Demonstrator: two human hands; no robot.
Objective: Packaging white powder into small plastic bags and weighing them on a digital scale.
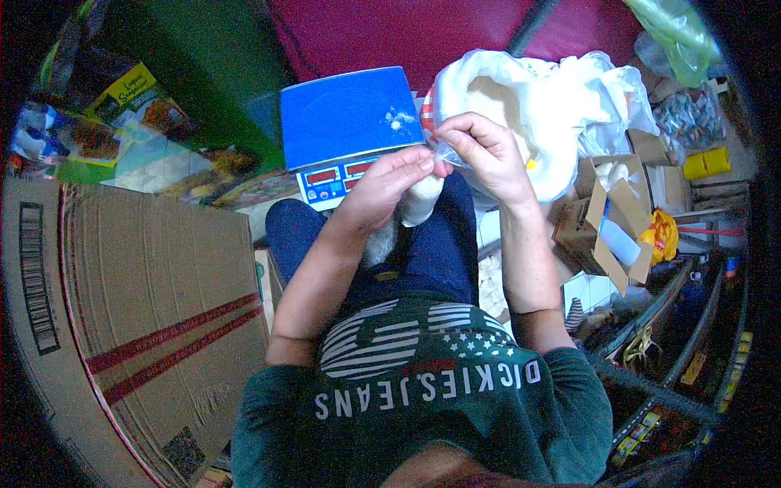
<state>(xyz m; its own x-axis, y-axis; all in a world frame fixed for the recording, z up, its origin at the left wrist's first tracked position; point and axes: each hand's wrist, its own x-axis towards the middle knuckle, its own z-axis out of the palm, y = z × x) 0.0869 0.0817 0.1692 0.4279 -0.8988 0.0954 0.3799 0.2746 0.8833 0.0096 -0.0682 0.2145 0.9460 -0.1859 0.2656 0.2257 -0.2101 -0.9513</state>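
My left hand (393, 183) grips the gathered neck of a clear plastic bag of white granular stuff (422, 201), whose filled part hangs below the fingers, above my lap. With bent fingers my right hand (482, 146) pinches the upper plastic of the same bag. Just beyond the hands is a digital scale with a blue platform (348, 116); a little white powder (399, 119) lies on it. Its lit red display (321, 177) shows in front. Right of the scale, a large open white plastic sack (549, 104) holds more of the white stuff.
Large cardboard boxes (165, 293) fill the left side. An open carton (601, 226) with a pale blue item stands at the right, beside an orange plastic bag (662, 235). Metal shelving (659, 384) is at the lower right. Printed food packaging (140, 116) lies at the upper left.
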